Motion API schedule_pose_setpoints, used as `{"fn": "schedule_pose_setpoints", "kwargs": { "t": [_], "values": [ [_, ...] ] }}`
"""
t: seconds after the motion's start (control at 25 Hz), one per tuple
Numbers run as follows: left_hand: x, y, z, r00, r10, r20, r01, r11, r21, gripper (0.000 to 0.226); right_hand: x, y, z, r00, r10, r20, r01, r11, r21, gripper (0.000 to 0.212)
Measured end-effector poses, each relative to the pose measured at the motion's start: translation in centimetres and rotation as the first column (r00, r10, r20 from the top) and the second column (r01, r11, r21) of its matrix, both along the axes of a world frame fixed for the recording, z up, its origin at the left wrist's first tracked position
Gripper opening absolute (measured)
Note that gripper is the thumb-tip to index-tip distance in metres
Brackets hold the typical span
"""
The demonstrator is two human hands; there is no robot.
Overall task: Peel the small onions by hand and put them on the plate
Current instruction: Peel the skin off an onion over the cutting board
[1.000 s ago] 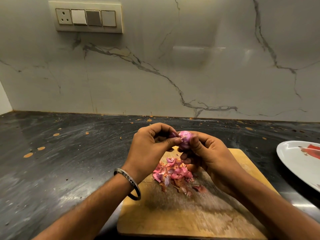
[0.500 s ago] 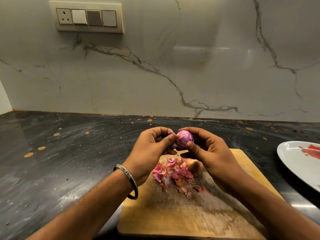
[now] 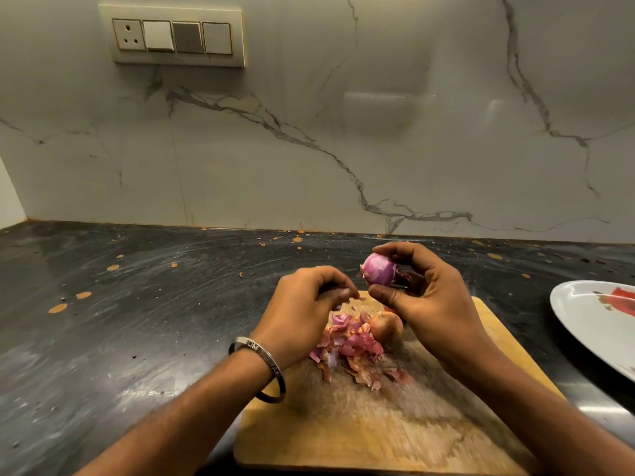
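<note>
I pinch the peeled onion (image 3: 378,269) in my right hand (image 3: 424,297), lifted above the board (image 3: 360,427). Left hand (image 3: 302,310) fingertips pinch together over the skins (image 3: 347,348), perhaps dropping a scrap; plate (image 3: 591,321) waits right.

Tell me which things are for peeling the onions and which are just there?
For the job:
- peeled purple onion held in right hand
- left hand
- unpeeled brown onion
- white round plate
- wooden cutting board
- pink peel pile

Just there:
- beige wall switchboard
- dark stone counter

Right hand (image 3: 426,297) pinches peeled onion (image 3: 379,269) above cutting board (image 3: 378,434); left hand (image 3: 302,310) apart.
</note>
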State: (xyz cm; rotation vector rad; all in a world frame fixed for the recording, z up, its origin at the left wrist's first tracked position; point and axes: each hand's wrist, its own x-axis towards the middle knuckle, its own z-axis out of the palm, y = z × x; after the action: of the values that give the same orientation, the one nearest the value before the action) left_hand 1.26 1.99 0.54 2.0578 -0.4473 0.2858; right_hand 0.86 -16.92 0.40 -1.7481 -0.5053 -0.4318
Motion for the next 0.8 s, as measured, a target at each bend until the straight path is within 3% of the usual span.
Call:
{"fn": "schedule_pose_setpoints", "kwargs": {
  "t": [0.2,0.24,0.32,0.4,0.52,0.8],
  "values": [
    [-0.2,0.3,0.0,0.998,0.023,0.06,-0.039,0.96,0.278,0.014,-0.1,0.2,-0.2,0.999,0.037,-0.034,-0.035,0.998,0.044,0.051],
    [-0.2,0.2,0.1,0.995,0.039,0.094,-0.062,0.965,0.253,0.013,0.0,0.2,-0.2,0.998,0.05,-0.041,-0.047,0.997,0.057,0.051],
    [-0.2,0.2,0.4,0.98,0.092,0.177,-0.101,0.994,0.045,0.017,0.0,0.1,-0.1,0.995,0.078,-0.057,-0.073,0.994,0.085,0.051],
    [-0.4,-0.1,0.5,0.97,0.067,0.233,-0.035,0.99,-0.14,0.032,0.0,0.0,-0.1,0.995,0.082,-0.05,-0.078,0.994,0.077,0.052],
    [-0.9,-0.7,0.3,0.959,0.015,0.284,0.036,0.984,-0.173,0.036,-0.3,0.2,-0.2,0.998,0.06,0.002,-0.06,0.998,0.008,0.05],
    [-0.8,-0.9,-0.2,0.936,0.125,0.329,-0.047,0.971,-0.235,0.02,-0.5,0.6,-0.3,0.999,-0.022,0.042,0.023,0.999,-0.036,0.054]
  ]
}}
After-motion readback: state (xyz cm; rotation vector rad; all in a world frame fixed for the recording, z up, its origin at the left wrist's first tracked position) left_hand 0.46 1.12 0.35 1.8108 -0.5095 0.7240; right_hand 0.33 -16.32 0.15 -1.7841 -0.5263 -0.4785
